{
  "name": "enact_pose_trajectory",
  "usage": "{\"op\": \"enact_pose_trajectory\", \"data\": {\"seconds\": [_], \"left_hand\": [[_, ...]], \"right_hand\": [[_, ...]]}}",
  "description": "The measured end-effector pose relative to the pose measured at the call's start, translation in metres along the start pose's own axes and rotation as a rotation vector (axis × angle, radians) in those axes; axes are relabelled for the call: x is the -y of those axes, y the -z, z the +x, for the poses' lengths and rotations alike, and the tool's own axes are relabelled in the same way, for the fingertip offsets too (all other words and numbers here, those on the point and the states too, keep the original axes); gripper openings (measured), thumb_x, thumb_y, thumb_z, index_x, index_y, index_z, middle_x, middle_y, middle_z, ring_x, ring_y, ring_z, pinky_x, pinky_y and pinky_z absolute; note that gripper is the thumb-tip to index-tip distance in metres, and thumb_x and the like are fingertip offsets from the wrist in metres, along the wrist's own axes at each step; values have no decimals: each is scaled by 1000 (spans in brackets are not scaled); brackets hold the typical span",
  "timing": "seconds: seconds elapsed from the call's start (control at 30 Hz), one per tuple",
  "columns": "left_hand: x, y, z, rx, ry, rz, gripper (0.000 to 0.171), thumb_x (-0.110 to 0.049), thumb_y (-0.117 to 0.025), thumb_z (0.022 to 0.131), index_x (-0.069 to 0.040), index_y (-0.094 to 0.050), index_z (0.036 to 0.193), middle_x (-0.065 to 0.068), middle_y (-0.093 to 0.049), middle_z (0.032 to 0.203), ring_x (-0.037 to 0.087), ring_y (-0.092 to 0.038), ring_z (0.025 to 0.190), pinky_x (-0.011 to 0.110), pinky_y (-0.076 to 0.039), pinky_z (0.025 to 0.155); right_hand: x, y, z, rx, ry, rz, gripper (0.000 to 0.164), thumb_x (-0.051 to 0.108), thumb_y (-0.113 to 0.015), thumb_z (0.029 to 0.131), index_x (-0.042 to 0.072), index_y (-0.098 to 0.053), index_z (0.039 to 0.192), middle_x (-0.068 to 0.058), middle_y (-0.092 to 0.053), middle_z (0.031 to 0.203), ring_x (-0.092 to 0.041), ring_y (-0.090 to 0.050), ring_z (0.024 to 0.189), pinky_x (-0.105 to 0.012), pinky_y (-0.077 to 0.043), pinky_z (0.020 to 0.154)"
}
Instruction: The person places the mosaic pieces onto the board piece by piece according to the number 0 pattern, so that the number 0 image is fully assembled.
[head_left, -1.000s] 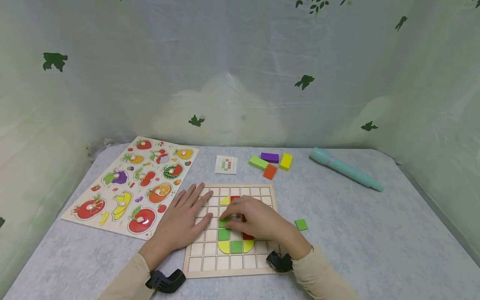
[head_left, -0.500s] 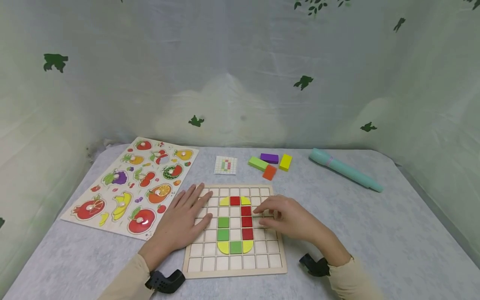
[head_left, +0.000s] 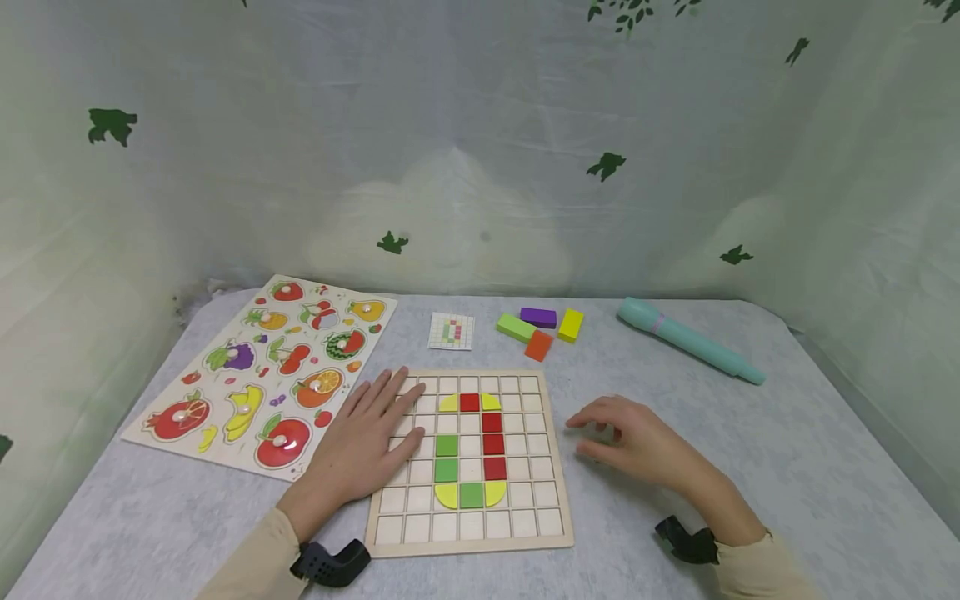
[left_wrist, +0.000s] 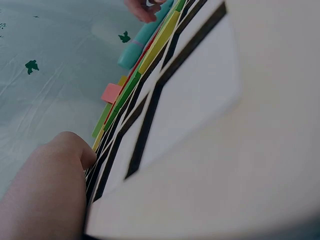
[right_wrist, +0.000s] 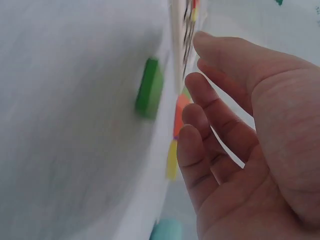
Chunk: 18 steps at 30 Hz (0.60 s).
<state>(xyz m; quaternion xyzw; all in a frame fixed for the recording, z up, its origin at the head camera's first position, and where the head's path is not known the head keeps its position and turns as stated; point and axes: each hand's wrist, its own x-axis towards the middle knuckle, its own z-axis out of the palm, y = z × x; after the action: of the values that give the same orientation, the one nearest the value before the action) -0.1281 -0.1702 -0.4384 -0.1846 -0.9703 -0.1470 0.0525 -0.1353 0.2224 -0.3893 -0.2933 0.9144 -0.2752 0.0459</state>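
Observation:
My left hand rests with straight, spread fingers on the left side of a wooden grid board. On the board lie red tiles, green tiles and yellow rounded corner tiles, set in a broken ring. The ring's left column has a bare cell below its top corner. To the right of the board, my right hand hovers over the table with loosely bent fingers and holds nothing. A loose green tile lies near it in the right wrist view; in the head view the hand hides it.
A fruit puzzle board lies at the left. Behind the grid board are a small pattern card and several coloured blocks, among them a purple one and an orange one. A teal marker-shaped object lies back right.
My right hand has left the green tile in the ring's left column and moved right, off the board, to above the loose green tile. My left hand has stayed in place.

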Motion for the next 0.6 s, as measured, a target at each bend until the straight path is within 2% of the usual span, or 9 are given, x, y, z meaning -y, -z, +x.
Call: {"op": "enact_pose_trajectory", "data": {"seconds": [0.3, 0.6], "left_hand": [[1, -1, 1, 6, 0, 7, 67, -48, -54, 102, -17, -41, 160, 10, -24, 171, 34, -19, 159, 54, -13, 129], [2, -2, 0, -2, -3, 12, 67, -47, -55, 101, -16, -42, 159, 11, -25, 171, 35, -20, 158, 54, -14, 129]], "right_hand": [[-16, 10, -20, 44, -41, -56, 32, 25, -82, 89, 21, -74, 120, 11, -70, 113, -7, -57, 94, -26, -52, 77], [-13, 12, -17, 34, -37, -114, 24, 22, -80, 91, 23, -77, 114, 15, -69, 105, -3, -56, 89, -25, -53, 75]]}}
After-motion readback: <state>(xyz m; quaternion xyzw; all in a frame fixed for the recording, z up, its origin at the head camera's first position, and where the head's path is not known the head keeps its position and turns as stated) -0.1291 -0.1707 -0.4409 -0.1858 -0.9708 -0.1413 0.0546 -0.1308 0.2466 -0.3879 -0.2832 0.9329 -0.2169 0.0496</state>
